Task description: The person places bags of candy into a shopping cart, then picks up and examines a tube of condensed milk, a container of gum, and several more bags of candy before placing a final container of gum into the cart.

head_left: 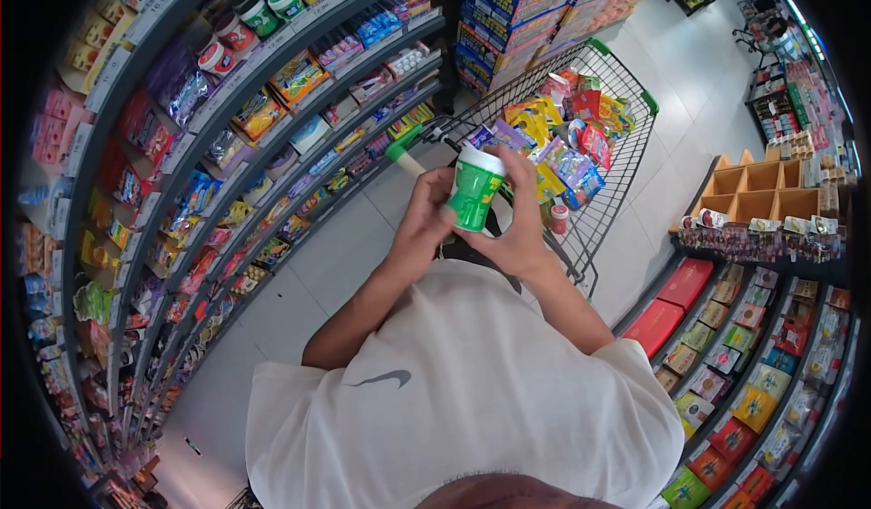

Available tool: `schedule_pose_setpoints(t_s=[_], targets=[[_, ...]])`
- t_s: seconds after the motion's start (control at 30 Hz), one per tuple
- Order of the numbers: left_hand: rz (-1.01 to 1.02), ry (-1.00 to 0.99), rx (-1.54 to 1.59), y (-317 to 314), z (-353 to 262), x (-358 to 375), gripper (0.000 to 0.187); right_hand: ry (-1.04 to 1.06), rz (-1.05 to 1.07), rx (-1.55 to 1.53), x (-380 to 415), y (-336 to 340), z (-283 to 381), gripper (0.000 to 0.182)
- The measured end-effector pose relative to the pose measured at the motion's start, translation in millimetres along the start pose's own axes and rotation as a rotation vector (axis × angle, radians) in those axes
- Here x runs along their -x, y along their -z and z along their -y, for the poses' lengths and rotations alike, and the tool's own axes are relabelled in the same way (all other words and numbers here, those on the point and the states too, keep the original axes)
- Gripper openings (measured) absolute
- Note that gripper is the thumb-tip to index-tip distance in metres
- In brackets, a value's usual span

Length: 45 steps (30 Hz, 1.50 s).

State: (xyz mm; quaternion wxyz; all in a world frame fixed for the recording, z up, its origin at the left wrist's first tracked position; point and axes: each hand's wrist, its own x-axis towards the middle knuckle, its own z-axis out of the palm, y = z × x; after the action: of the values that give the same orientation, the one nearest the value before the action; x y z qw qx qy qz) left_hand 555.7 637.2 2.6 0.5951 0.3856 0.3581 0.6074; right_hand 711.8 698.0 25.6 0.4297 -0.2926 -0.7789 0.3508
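Observation:
In front of my chest I hold a green plastic gum jar [473,199] with a white lid, slightly tilted, above the shopping cart's handle end. My right hand [519,210] grips it from the right, with fingers near the lid and the thumb at its base. Curled fingers of my left hand [425,211] press against the jar's left side. Just beyond is a wire shopping cart [626,169] with green corners, holding several bright snack bags [567,166]. A small jar with a red lid [558,214] lies in the cart's near right part.
Curved shelves [245,69] of candy and gum line my left side, with similar jars [257,16] on an upper tier. Stacked blue cartons [508,10] stand ahead beside the cart. At right are a wooden compartment display [744,191] and shelves of boxed goods [726,359].

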Motion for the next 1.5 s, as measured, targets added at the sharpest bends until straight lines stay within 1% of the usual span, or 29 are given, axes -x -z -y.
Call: schedule_pose_setpoints(t_s=[0.07, 0.1, 0.13, 0.2, 0.23, 0.3, 0.4, 0.5, 0.6, 0.7, 0.73, 0.8, 0.9, 1.0, 1.1, 1.2, 1.3, 1.4, 1.5], targets=[[0.004, 0.188, 0.352, 3, -6, 0, 0.053, -0.031, -0.033, -0.176, 1, -2, -1, 0.105], [0.055, 0.256, 0.407, 6, -3, 1, 0.055, -0.043, -0.037, -0.277, 1, -4, 0, 0.106], [0.116, 0.268, 0.423, 6, -5, 3, 0.057, -0.056, -0.041, -0.377, 1, -6, 1, 0.107], [0.243, 0.294, 0.455, 6, -8, 4, 0.061, -0.013, -0.018, -0.355, 2, -9, 0, 0.109], [0.239, 0.287, 0.478, 7, -9, 3, 0.061, 0.01, -0.006, -0.344, 2, -10, -1, 0.11], [0.224, 0.27, 0.521, 10, -12, 4, 0.061, 0.051, -0.01, -0.181, 0, -7, 2, 0.107], [-0.013, 0.199, 0.292, 6, -16, 4, 0.062, 0.115, 0.016, -0.022, 1, -7, 1, 0.105], [-0.077, 0.13, -0.042, 2, -22, -1, 0.07, 0.128, 0.055, 0.105, 3, -5, -3, 0.103], [-0.107, 0.045, -0.313, 3, -14, 3, 0.072, 0.09, 0.066, 0.17, 5, -5, -2, 0.102], [-0.072, -0.04, -0.428, 2, -8, 4, 0.065, 0.02, 0.054, 0.121, 5, -5, 1, 0.102], [-0.075, -0.002, -0.253, 1, -6, 2, 0.064, -0.007, 0.047, 0.093, 4, -4, 2, 0.102], [-0.079, 0.075, 0.099, 0, -3, -1, 0.061, 0.063, 0.007, 0.062, 5, -2, -1, 0.103], [-0.029, 0.389, 0.508, -3, -16, 1, 0.06, 0.104, 0.0, -0.014, 10, -3, -5, 0.105], [-0.076, 0.341, 0.442, -6, -19, 5, 0.061, 0.089, 0.024, -0.043, 9, -3, -6, 0.107], [-0.037, 0.181, 0.116, -2, -17, 1, 0.067, 0.087, 0.039, 0.018, 8, 1, -3, 0.107], [-0.018, 0.093, -0.028, 0, -15, -1, 0.071, 0.091, 0.048, 0.048, 9, -1, -4, 0.106], [-0.011, 0.084, -0.09, -1, -11, -1, 0.077, 0.074, 0.071, 0.025, 11, -1, -7, 0.103], [0.005, 0.093, -0.09, 1, -8, 0, 0.07, 0.029, 0.08, 0.019, 10, 1, -7, 0.1], [-0.082, 0.144, -0.076, 0, -5, 3, 0.062, -0.052, 0.101, -0.005, 10, 6, -7, 0.098]])
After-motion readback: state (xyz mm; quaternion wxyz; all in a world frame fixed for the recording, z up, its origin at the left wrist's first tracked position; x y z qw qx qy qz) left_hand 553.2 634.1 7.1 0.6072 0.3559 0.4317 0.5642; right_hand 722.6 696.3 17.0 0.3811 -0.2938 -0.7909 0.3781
